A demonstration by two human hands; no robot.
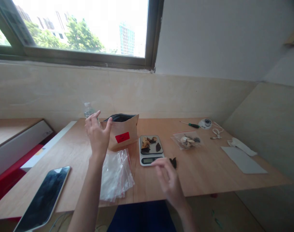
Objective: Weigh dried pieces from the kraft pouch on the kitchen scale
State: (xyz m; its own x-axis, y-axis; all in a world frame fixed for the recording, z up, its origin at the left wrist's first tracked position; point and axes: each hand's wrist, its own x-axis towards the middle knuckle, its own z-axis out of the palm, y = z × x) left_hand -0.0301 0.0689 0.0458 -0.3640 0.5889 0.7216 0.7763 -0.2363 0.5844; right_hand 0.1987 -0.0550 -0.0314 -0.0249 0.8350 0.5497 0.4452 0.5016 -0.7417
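Observation:
My left hand [97, 133] is raised in front of the brown paper bag [122, 132] with a red label, its fingers spread and nothing in them. The bag stands upright with its dark mouth open. My right hand [169, 180] is at the front right of a small kitchen scale [142, 158], fingers loosely bent and apart, fingertips at the display [148, 160]. Whether they touch it I cannot tell. On the scale's plate lie several brown and dark dried pieces [146, 145]. Another dark dried piece [173, 162] lies on the table beyond my right hand, partly hidden by it.
Clear zip bags [116, 177] lie stacked near the front edge. A filled zip bag [187, 140] is right of the scale. A phone [44, 196], a bottle [88, 109], a screwdriver [193, 125], a white camera [205, 123] and a grey sheet [243, 160] are around.

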